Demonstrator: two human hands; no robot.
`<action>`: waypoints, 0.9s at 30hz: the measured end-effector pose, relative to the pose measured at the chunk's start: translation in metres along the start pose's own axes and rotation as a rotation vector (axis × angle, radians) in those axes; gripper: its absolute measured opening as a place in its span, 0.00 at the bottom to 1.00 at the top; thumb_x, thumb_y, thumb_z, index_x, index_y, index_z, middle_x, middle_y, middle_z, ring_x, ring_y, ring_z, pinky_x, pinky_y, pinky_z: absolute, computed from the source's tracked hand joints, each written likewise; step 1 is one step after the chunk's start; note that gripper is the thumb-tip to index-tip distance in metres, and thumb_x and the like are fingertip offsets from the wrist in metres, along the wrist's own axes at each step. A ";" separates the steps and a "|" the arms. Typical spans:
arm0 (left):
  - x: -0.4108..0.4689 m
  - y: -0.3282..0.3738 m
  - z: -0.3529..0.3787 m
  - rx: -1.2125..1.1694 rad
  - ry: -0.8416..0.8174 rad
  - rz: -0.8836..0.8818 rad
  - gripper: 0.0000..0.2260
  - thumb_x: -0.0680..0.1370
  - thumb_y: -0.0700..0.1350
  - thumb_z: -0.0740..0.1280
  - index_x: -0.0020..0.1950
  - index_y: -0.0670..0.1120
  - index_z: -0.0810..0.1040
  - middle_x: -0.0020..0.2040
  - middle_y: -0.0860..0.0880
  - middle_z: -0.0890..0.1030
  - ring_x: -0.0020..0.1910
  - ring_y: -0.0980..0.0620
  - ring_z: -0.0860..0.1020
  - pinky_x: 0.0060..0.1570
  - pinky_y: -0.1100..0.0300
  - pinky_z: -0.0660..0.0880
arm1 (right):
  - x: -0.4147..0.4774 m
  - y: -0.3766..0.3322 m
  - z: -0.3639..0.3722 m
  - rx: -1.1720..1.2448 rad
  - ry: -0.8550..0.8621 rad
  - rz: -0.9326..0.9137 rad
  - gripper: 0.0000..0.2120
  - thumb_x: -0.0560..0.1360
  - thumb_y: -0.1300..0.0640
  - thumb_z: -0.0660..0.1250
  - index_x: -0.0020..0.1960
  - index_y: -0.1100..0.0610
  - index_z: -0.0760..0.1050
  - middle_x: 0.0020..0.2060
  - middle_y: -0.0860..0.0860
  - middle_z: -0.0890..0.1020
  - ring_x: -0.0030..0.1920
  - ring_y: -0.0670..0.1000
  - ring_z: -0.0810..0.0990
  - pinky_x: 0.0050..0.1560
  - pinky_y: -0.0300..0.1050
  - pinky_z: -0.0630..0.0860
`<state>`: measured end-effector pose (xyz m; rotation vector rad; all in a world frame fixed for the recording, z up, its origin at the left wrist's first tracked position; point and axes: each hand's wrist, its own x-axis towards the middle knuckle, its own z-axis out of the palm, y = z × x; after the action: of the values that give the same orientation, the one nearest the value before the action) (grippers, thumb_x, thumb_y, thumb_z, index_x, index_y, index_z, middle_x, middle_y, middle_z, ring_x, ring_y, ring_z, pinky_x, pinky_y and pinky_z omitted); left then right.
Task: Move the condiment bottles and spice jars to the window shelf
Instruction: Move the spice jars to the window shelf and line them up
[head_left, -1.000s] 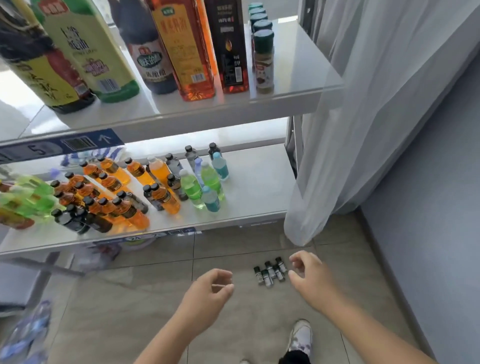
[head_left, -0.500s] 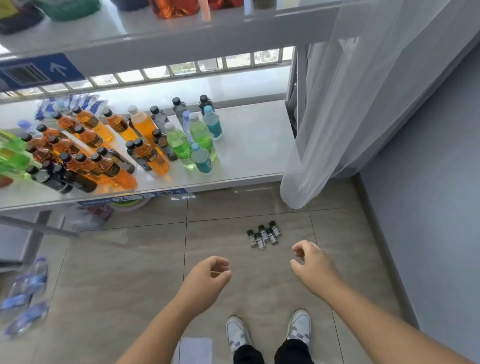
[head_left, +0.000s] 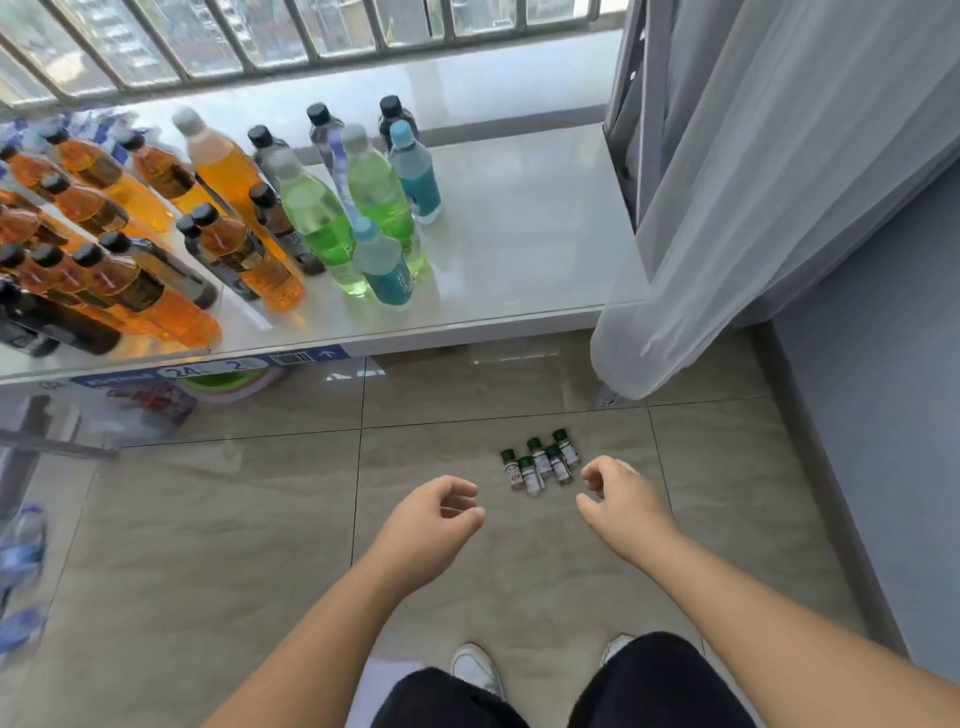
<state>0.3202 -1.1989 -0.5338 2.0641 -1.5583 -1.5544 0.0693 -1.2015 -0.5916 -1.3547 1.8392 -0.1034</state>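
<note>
Several small spice jars (head_left: 540, 462) with dark green caps stand in a tight cluster on the tiled floor. My right hand (head_left: 621, 499) hovers just to their right, fingers loosely curled, holding nothing. My left hand (head_left: 431, 519) hangs lower and to the left of the jars, also loosely curled and empty. Neither hand touches a jar. The low white window shelf (head_left: 519, 249) beyond them carries many drink bottles (head_left: 317, 223), orange, green, teal and dark.
A sheer white curtain (head_left: 727, 208) hangs down to the floor at the shelf's right end. A grey wall (head_left: 883, 415) runs along the right. Window bars (head_left: 260, 36) back the shelf. Plastic water bottles (head_left: 21, 571) lie on the floor at far left. My shoes (head_left: 475, 670) show below.
The view has tilted down: the upper shelf with the large sauce bottles has left the frame. Both hands stay loosely curled near the spice jars, empty.
</note>
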 end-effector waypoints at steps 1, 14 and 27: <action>0.020 -0.012 0.009 0.000 -0.012 0.003 0.09 0.78 0.50 0.71 0.58 0.56 0.79 0.53 0.58 0.83 0.52 0.61 0.82 0.53 0.62 0.79 | 0.017 0.008 0.015 -0.012 -0.016 0.003 0.13 0.77 0.54 0.68 0.61 0.53 0.76 0.57 0.49 0.78 0.54 0.51 0.78 0.56 0.45 0.76; 0.269 -0.153 0.154 0.107 -0.110 0.018 0.15 0.78 0.49 0.70 0.65 0.50 0.78 0.55 0.54 0.82 0.50 0.53 0.81 0.46 0.61 0.75 | 0.221 0.129 0.194 -0.179 -0.157 -0.062 0.17 0.76 0.55 0.66 0.65 0.52 0.77 0.62 0.55 0.80 0.61 0.56 0.78 0.57 0.44 0.75; 0.374 -0.228 0.207 0.260 -0.206 -0.063 0.22 0.79 0.50 0.67 0.73 0.53 0.72 0.59 0.48 0.80 0.56 0.48 0.81 0.56 0.56 0.76 | 0.303 0.178 0.278 -0.249 -0.291 -0.053 0.23 0.77 0.53 0.66 0.71 0.44 0.73 0.70 0.51 0.76 0.69 0.54 0.73 0.65 0.45 0.73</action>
<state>0.2848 -1.2888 -1.0088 2.1589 -1.8746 -1.7148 0.0930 -1.2697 -1.0337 -1.5006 1.6095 0.2904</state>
